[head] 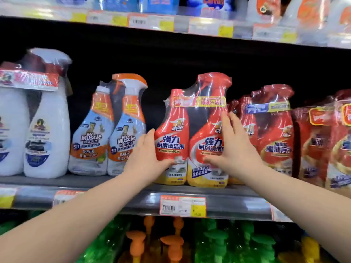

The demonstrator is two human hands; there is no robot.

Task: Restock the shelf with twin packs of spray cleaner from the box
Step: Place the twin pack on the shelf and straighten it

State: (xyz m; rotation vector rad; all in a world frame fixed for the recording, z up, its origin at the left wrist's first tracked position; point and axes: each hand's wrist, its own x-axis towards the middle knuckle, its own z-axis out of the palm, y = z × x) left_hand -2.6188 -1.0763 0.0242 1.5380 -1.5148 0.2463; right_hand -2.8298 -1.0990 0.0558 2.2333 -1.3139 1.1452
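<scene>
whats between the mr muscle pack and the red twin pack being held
In the head view, only the left hand, touching the left side of the red twin pack, over bare shelf.

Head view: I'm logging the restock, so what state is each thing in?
red twin pack: upright at the shelf front, wrapped
left hand: fingers straight, against the pack's left side
right hand: fingers straight, pressing the pack's front
Mr Muscle twin pack: upright, wrapped, untouched
dark red twin pack: upright, wrapped
</scene>
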